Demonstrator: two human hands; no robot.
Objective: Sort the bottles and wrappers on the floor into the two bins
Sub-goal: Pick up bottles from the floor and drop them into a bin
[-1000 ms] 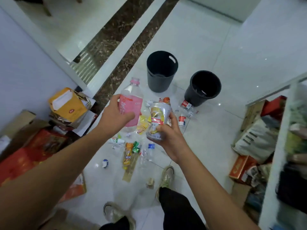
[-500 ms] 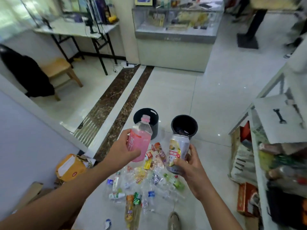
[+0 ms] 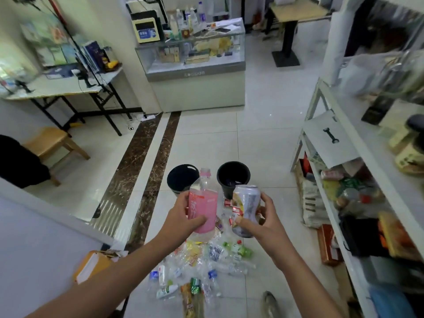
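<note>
The left hand (image 3: 183, 216) covers part of the label on the clear plastic bottle with a pink label (image 3: 204, 203); its print is too blurred to read; the bottle hides the 3 o'clock rim of the left black plastic bin (image 3: 181, 177); the dented silver drink can (image 3: 247, 207) hides the lower front of the right black plastic bin (image 3: 232, 173); goods on the white metal shelf (image 3: 371, 157) at 3 o'clock are smeared; both forearms and a grey shoe (image 3: 269, 304) at 6 o'clock are cut by the bottom edge.

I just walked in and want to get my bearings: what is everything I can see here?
Left bin, right bin: two, black, floor ahead.
Bottle: one, pink, held up before the bins.
Can: one, silver and yellow, beside the bottle.
Litter pile: many bottles and wrappers, mixed colours, floor below.
Glass counter: one, grey, far middle.
Stool: one, wooden, left.
Shelves: one unit, white, right.
Left hand: grips the bottle.
Right hand: grips the can.
</note>
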